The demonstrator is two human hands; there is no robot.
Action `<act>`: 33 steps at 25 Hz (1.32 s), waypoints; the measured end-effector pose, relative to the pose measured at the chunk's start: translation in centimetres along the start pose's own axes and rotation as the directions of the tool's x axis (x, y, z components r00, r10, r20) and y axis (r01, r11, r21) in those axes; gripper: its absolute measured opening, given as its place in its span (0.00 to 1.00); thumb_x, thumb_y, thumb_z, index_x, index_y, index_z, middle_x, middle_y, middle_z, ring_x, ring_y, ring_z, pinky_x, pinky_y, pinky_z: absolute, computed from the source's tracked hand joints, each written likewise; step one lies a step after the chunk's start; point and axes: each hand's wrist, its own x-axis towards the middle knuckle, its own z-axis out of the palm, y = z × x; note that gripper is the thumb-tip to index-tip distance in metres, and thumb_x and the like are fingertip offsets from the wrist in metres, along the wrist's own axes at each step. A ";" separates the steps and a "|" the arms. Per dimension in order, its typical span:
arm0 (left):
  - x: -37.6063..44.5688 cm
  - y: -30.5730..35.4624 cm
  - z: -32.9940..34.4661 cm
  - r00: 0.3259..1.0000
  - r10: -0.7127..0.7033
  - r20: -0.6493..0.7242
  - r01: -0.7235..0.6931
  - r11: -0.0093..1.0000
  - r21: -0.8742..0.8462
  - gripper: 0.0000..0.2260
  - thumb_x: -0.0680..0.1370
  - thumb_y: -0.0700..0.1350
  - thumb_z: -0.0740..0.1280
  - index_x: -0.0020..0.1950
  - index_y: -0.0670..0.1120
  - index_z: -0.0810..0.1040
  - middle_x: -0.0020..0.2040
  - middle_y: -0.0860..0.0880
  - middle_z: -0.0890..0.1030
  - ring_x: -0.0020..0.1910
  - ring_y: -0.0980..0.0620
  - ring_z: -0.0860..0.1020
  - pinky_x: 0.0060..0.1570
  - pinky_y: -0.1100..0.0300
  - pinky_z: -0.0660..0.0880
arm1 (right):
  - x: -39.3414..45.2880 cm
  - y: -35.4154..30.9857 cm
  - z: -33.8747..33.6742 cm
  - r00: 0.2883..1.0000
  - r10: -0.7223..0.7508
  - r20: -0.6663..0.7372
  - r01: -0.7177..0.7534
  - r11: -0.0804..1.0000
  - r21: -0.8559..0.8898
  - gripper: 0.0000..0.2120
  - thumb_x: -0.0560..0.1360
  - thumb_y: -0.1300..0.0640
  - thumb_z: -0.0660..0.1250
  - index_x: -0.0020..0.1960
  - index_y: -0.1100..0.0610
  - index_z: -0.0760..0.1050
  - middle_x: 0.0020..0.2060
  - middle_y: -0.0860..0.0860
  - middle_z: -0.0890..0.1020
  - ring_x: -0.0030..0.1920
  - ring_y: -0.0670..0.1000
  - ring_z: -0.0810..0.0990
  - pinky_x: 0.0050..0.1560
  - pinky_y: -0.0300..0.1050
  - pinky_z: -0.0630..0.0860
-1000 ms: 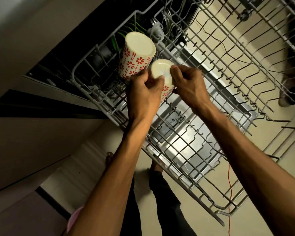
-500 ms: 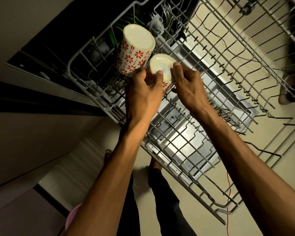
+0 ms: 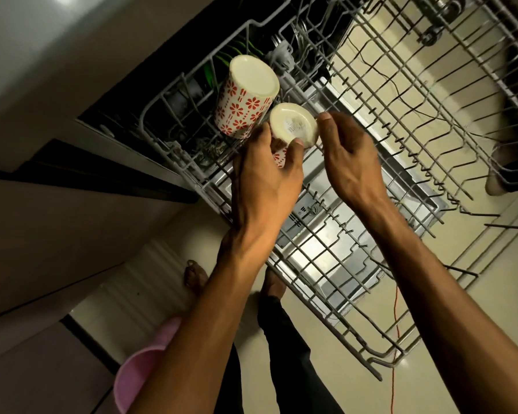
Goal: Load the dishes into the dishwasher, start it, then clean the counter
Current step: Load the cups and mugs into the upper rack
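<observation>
Upper centre of the frame: two red-flower-print cups sit upside down in the pulled-out dishwasher rack (image 3: 371,121), which runs diagonally from upper left to lower right. The bigger cup (image 3: 245,100) is seated at the rack's far corner, base up, w/ no hand on it. The smaller cup (image 3: 292,124) is just right of and below it, base up & tilted toward the camera; can't tell if the two touch. Left hand (image 3: 266,180) grasps the smaller cup from below, thumb on the near edge of the base, fingers curled round the hidden side. Right hand (image 3: 350,162) is blurred, fingers loosely curved, one fingertip at or just off the cup's right edge; looks released, holding nothing. Rest of the rack is bare tines, w/ the steel door panel (image 3: 326,249) beneath; a pink tub (image 3: 138,375) sits at lower left by the person's feet. Judging from this, the cup isn't settled yet. Risks: if let go while tilted it may tip off the tines & knock into the bigger cup, chipping either one; a rim caught on a tine would leave it crooked, so it pools water or rattles when the rack slides in. W/ only one hand gripping, a slip means a drop onto the door panel.
</observation>
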 end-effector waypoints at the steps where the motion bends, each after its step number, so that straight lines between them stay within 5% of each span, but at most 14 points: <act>1: -0.5 0.2 -0.2 0.999 0.032 -0.015 -0.031 0.999 0.039 0.21 0.79 0.51 0.64 0.71 0.46 0.70 0.66 0.49 0.75 0.64 0.56 0.70 0.60 0.66 0.66 | -0.6 -0.4 -0.4 1.000 -0.028 -0.010 0.028 0.999 -0.039 0.25 0.82 0.43 0.54 0.73 0.57 0.67 0.69 0.53 0.75 0.65 0.48 0.75 0.59 0.39 0.75; 6: -4.0 2.0 -1.8 0.998 0.035 -0.048 -0.026 0.982 0.187 0.25 0.81 0.51 0.60 0.77 0.45 0.61 0.77 0.47 0.62 0.76 0.51 0.58 0.70 0.67 0.51 | -3.9 -2.8 -2.9 0.974 -0.224 0.022 0.222 0.940 -0.258 0.25 0.83 0.45 0.55 0.75 0.57 0.64 0.71 0.53 0.71 0.68 0.47 0.71 0.63 0.37 0.67; 11: -8.1 5.5 -3.9 0.997 0.033 -0.073 -0.026 0.996 0.090 0.26 0.82 0.51 0.57 0.78 0.44 0.58 0.78 0.47 0.59 0.77 0.51 0.54 0.76 0.56 0.54 | -7.0 -6.8 -5.8 0.948 -0.311 0.068 0.317 0.908 -0.274 0.25 0.83 0.46 0.54 0.76 0.57 0.63 0.72 0.54 0.70 0.71 0.50 0.69 0.69 0.52 0.69; 14: -10.3 7.6 -5.6 0.997 0.022 -0.079 -0.018 0.998 0.057 0.26 0.82 0.53 0.57 0.78 0.46 0.56 0.79 0.49 0.56 0.78 0.54 0.51 0.76 0.58 0.51 | -8.6 -9.6 -7.1 0.917 -0.390 0.087 0.399 0.880 -0.257 0.24 0.83 0.46 0.54 0.75 0.55 0.63 0.72 0.54 0.70 0.71 0.51 0.69 0.68 0.58 0.70; 25: -16.3 11.8 -16.4 0.937 0.031 -0.348 -0.019 0.999 0.038 0.27 0.82 0.53 0.59 0.78 0.45 0.57 0.79 0.50 0.56 0.78 0.55 0.51 0.76 0.56 0.53 | -14.4 -22.2 -8.3 0.769 -0.567 0.296 0.613 0.786 -0.086 0.28 0.81 0.43 0.55 0.77 0.53 0.59 0.76 0.50 0.64 0.76 0.48 0.60 0.73 0.58 0.64; 33: -20.2 10.4 -24.5 0.814 -0.020 -0.581 0.002 1.000 -0.031 0.27 0.80 0.53 0.61 0.76 0.43 0.61 0.77 0.47 0.60 0.77 0.52 0.55 0.74 0.58 0.56 | -18.9 -30.7 -3.2 0.596 -0.686 0.418 0.757 0.653 -0.007 0.28 0.81 0.41 0.54 0.77 0.53 0.60 0.76 0.48 0.64 0.76 0.45 0.59 0.75 0.51 0.61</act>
